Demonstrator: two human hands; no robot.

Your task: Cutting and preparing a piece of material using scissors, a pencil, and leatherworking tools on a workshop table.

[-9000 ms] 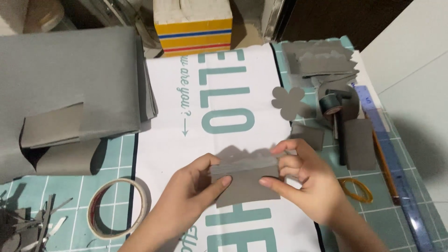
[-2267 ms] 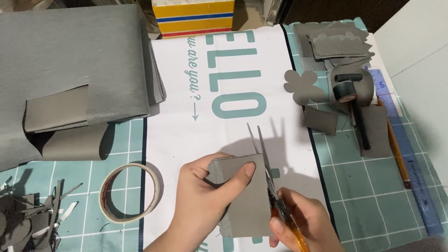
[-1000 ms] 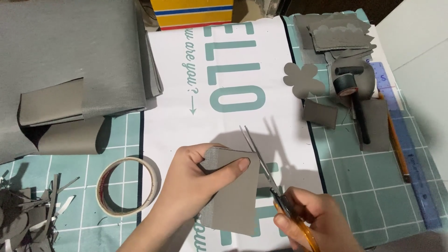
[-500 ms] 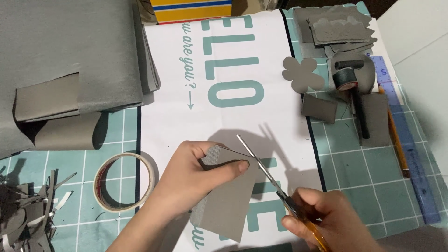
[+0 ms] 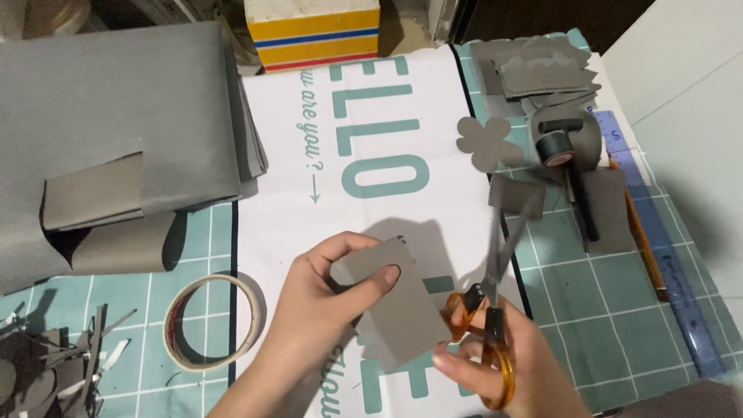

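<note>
My left hand [image 5: 321,310] pinches a grey rectangular piece of felt [image 5: 395,306] between thumb and fingers, low in the middle of the view. My right hand [image 5: 503,371] holds orange-handled scissors [image 5: 491,310] just to the right of the piece, with fingers through the loops. The blurred blades point up and away from me, beside the piece's right edge and apart from it. Both hands hover over a white printed sheet [image 5: 309,162] with teal lettering that lies on a green cutting mat [image 5: 604,286].
A roll of tape [image 5: 210,321] lies left of my hands, grey scraps [image 5: 46,364] at lower left. Large grey felt sheets [image 5: 108,131] fill the upper left. A flower cutout [image 5: 484,143], cut pieces [image 5: 534,66], a black tool [image 5: 569,166], a pencil [image 5: 638,232] and a ruler [image 5: 665,248] sit right. A striped box [image 5: 313,31] stands behind.
The scissors have swung from leaning across the felt piece to pointing nearly straight up on its right side. My left hand has turned the piece slightly.
</note>
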